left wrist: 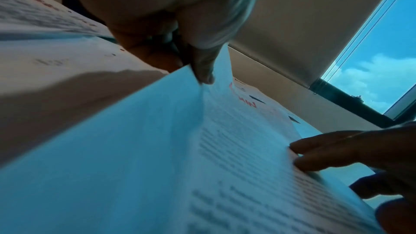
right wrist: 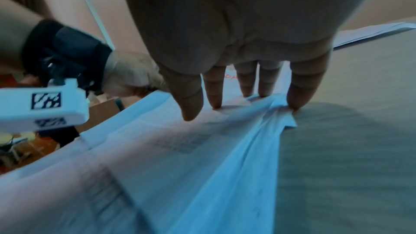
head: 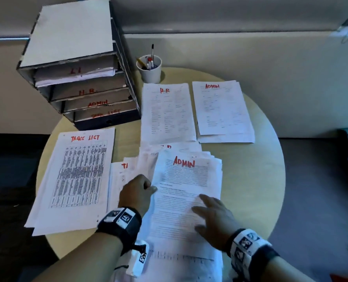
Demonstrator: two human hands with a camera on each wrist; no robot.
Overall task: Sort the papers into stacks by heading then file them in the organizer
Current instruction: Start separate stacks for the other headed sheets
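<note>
Nearest, on the round tabletop (head: pixel 250 180), lies the loose unsorted pile (head: pixel 189 200), white printed sheets, its top sheet headed "ADMIN" in red marker. The left hand (head: pixel 137 192) pinches that sheet's lifted left edge; the right hand (head: pixel 214 218) presses straight, spread fingers (right wrist: pixel 216 92) flat on it. Left of the pile lies the "TASKS LIST" stack (head: pixel 77 176), a printed table. Farther back, side by side, sit the "H.R" stack (head: pixel 167 112) and "ADMIN" stack (head: pixel 224 108). At the far left stands the organizer (head: pixel 77 64), its shelves marked IT, H.R, ADMIN.
</note>
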